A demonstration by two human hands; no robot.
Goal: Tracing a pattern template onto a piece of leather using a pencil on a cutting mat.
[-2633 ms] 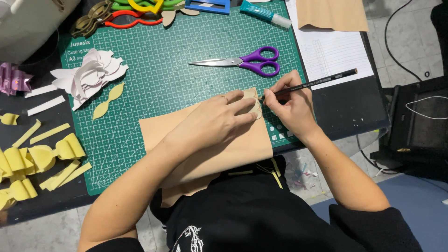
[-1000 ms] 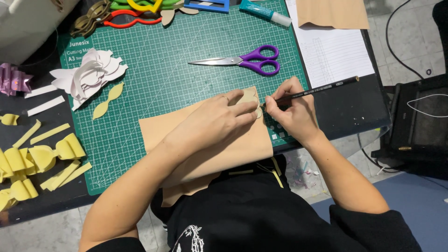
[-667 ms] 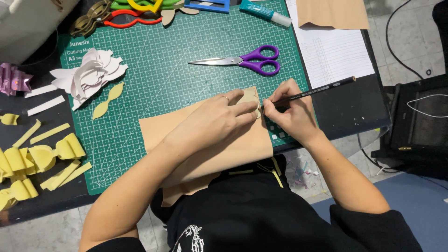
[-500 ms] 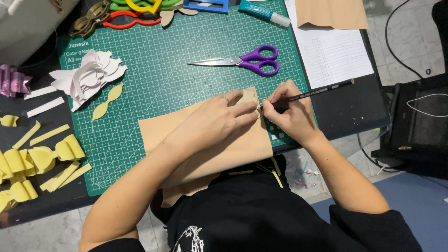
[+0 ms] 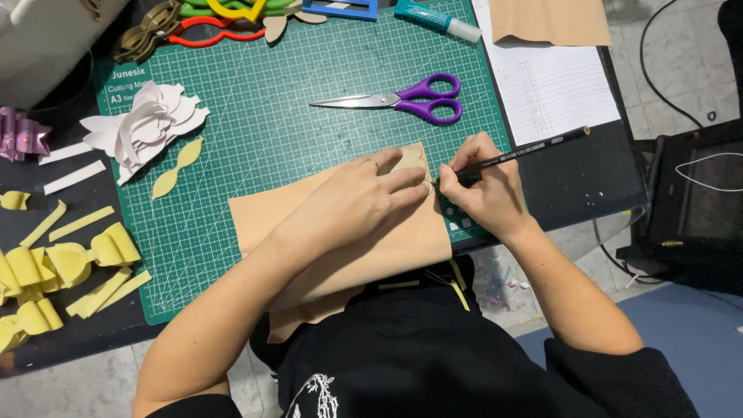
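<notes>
Two hands: both at work on one sheet of tan paper [image 5: 340, 248] on the green cutting mat [image 5: 294, 116].
Left hand [image 5: 364, 203]: lies flat on the tan paper, fingers [image 5: 402, 182] spread and pressing down a small scalloped template [image 5: 410, 159] near the sheet's upper right corner; it grips nothing, only pins.
Right hand [image 5: 484, 190]: fingers closed round a black pencil [image 5: 526, 151], held in a writing grip.
Pencil axis: runs from upper right down to lower left; the tip meets the paper just beside the left fingertips, at the template's right edge.
Key relation: the template lies directly left of the pencil tip, touching or nearly so; the right hand is the nearer to its free edge, the left hand covers its lower part.
Tan paper: long side runs roughly left to right, tilted; the near edge hangs over the front of the surface toward the person's dark shirt [image 5: 433, 356].
Scissors [image 5: 402, 99]: purple handles, blades shut, lying beyond both hands, well apart from them.
Left of mat: white cut-outs [image 5: 147, 128], one yellow leaf shape [image 5: 176, 169], yellow scraps [image 5: 70, 271] on the dark surface [image 5: 573, 178].
Far edge: glue tube [image 5: 437, 19], coloured stencils [image 5: 217, 15], lined sheet [image 5: 549, 77] with another tan piece [image 5: 549, 19].
</notes>
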